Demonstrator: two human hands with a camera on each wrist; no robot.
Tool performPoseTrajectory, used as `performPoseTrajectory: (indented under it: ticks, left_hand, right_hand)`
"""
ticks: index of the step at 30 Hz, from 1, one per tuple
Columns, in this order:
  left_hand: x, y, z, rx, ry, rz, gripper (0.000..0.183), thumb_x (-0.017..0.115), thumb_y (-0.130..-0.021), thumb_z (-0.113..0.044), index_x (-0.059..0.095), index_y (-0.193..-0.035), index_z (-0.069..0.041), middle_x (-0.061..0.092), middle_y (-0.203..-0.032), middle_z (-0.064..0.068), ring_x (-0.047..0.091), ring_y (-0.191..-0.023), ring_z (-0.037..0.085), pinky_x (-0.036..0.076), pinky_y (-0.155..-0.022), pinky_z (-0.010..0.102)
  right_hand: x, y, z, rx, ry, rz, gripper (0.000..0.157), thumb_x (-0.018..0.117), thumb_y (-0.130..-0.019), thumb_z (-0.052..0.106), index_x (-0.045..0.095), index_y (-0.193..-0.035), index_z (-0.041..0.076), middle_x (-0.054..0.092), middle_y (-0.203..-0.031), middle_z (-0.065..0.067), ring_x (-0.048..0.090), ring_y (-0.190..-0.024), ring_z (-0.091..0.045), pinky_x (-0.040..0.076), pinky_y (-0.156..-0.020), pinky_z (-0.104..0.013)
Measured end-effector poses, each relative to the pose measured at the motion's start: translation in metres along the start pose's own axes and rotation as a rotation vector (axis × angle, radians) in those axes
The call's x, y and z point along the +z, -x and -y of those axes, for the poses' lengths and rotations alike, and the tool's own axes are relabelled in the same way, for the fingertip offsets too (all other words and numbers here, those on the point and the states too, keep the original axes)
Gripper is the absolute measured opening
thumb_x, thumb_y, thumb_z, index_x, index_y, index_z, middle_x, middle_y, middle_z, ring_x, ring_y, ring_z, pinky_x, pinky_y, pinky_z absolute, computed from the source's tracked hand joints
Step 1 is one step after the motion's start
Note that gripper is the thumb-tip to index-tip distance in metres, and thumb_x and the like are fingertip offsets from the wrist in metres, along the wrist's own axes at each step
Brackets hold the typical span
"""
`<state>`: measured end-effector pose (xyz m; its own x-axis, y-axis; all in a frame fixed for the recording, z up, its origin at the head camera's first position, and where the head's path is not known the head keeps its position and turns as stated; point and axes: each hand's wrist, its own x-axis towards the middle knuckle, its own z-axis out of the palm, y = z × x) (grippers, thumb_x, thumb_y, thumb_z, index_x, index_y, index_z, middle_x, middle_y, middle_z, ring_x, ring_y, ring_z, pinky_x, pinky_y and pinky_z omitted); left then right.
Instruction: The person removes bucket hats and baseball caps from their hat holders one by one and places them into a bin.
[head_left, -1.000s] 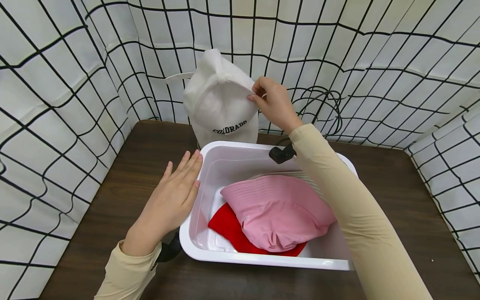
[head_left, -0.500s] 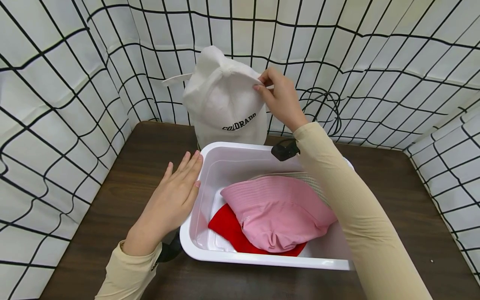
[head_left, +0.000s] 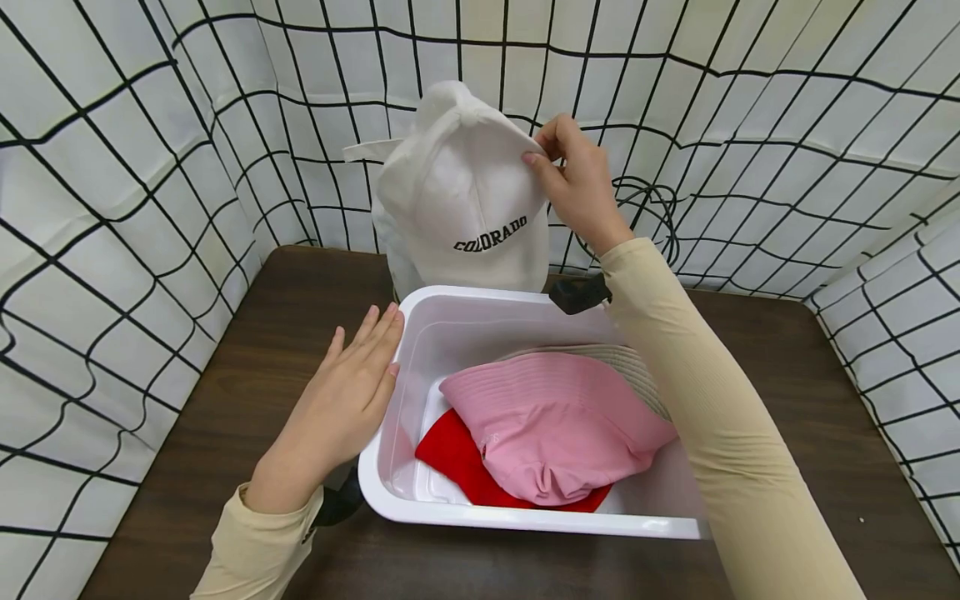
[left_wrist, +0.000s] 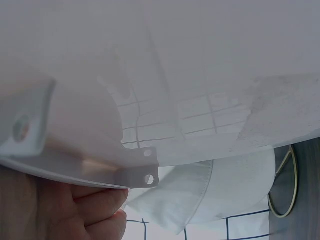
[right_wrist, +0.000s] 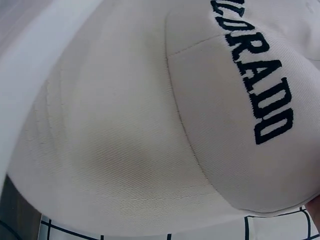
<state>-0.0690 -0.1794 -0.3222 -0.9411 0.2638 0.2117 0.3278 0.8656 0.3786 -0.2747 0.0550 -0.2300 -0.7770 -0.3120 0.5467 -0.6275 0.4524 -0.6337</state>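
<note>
My right hand [head_left: 573, 179] pinches the upper edge of a white cap [head_left: 465, 208] with black "COLORADO" lettering and holds it in the air above the far rim of a white plastic bin [head_left: 397, 492]. That cap [right_wrist: 150, 125] fills the right wrist view, and its brim [left_wrist: 200, 200] shows in the left wrist view below the bin's wall [left_wrist: 160, 75]. My left hand [head_left: 341, 408] rests flat, fingers straight, against the bin's left side. Inside the bin lie a pink hat [head_left: 555, 425], a red hat [head_left: 453, 458] under it, and a beige ribbed hat [head_left: 637, 371] behind.
The bin stands on a dark brown wooden table [head_left: 247, 367]. White sheets with a black grid [head_left: 112, 208] close the table in on the left, back and right. A black looped cable [head_left: 652, 208] hangs on the back sheet. A metal ring [left_wrist: 285, 190] shows in the left wrist view.
My right hand has lifted the white cap higher and a little to the right, turning its lettering more toward me. The left hand and the bin have not moved.
</note>
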Motion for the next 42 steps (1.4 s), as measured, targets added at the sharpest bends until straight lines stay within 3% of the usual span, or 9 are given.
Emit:
performPoseTrajectory:
  ticks: [6,14,23,29,36,42]
  left_hand:
    - [-0.001,0.002,-0.001,0.004,0.000,-0.003,0.054,0.044,-0.098,-0.017,0.028,-0.146,0.002,0.024,-0.152,0.015,0.017,-0.141,0.033,0.014,-0.109,0.060]
    - [0.001,0.001,-0.002,0.007,0.012,-0.006,0.054,0.043,-0.098,-0.017,0.028,-0.146,0.002,0.023,-0.153,0.015,0.016,-0.141,0.033,0.013,-0.109,0.060]
    - [0.000,0.001,-0.002,0.004,0.014,-0.005,0.054,0.044,-0.098,-0.016,0.027,-0.146,0.001,0.023,-0.153,0.015,0.017,-0.141,0.033,0.013,-0.109,0.060]
    - [-0.001,0.001,-0.002,0.000,0.014,-0.004,0.054,0.045,-0.097,-0.016,0.028,-0.146,0.001,0.024,-0.152,0.015,0.017,-0.141,0.033,0.014,-0.108,0.060]
    - [-0.001,0.001,-0.002,-0.007,0.012,0.009,0.054,0.045,-0.098,-0.015,0.027,-0.146,0.001,0.023,-0.153,0.015,0.016,-0.141,0.032,0.013,-0.109,0.060]
    - [-0.001,0.000,-0.002,-0.004,0.013,0.012,0.054,0.044,-0.098,-0.015,0.027,-0.146,0.002,0.022,-0.153,0.015,0.016,-0.141,0.032,0.013,-0.109,0.060]
  right_hand:
    - [-0.004,0.001,0.003,0.024,-0.060,0.008,0.014,0.060,-0.092,0.011,0.051,-0.094,0.000,0.057,-0.091,-0.003,0.053,-0.083,-0.009,0.049,-0.070,-0.024]
    - [-0.010,0.002,0.008,0.011,-0.053,-0.006,0.017,0.063,-0.090,0.011,0.053,-0.097,-0.002,0.058,-0.095,-0.005,0.052,-0.085,-0.009,0.053,-0.076,-0.025]
    - [-0.019,0.006,0.018,-0.133,0.069,-0.059,0.019,0.062,-0.091,0.014,0.055,-0.095,-0.003,0.062,-0.093,-0.007,0.056,-0.086,-0.009,0.048,-0.075,-0.021]
    - [-0.026,0.010,0.019,-0.241,0.083,-0.072,0.020,0.062,-0.091,0.012,0.053,-0.094,-0.006,0.061,-0.092,-0.013,0.057,-0.086,-0.015,0.043,-0.073,-0.022]
    - [-0.036,0.015,0.022,-0.265,0.098,-0.062,0.020,0.060,-0.092,0.010,0.052,-0.095,-0.008,0.061,-0.092,-0.013,0.057,-0.086,-0.016,0.043,-0.074,-0.022]
    - [-0.045,0.018,0.022,-0.336,0.150,-0.074,0.020,0.060,-0.092,0.010,0.053,-0.094,-0.008,0.060,-0.091,-0.016,0.054,-0.083,-0.017,0.042,-0.074,-0.023]
